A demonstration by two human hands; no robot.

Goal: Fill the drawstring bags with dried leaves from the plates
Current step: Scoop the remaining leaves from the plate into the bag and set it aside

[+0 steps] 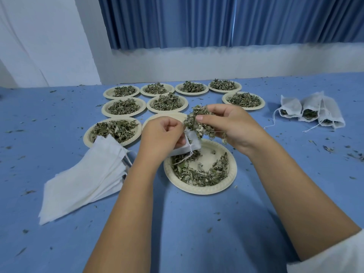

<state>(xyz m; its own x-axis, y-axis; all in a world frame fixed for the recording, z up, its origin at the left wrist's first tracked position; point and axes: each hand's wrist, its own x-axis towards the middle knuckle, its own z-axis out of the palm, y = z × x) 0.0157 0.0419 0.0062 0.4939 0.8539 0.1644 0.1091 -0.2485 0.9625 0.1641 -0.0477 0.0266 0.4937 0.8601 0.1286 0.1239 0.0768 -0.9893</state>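
Blue curtain [197,20], white wall [59,46] behind blue table [197,223].

The table cover [187,223] is showing as blue cloth, matt and smooth. The plates [233,170] are looking like pressed paper pulp, cream and matt, with an embossed rim. The leaves [197,177] are showing dry, crumpled and dull green. The flat bags [82,180] are looking like thin white cloth, matt and finely woven. So is the held bag [194,143]. The filled bags [311,107] are letting dark leaf show faintly through. Their strings [272,123] are showing as thin white thread. The curtain [197,20] is showing as pleated blue cloth with a slight sheen. The sleeve [334,257] is looking like soft white fabric.
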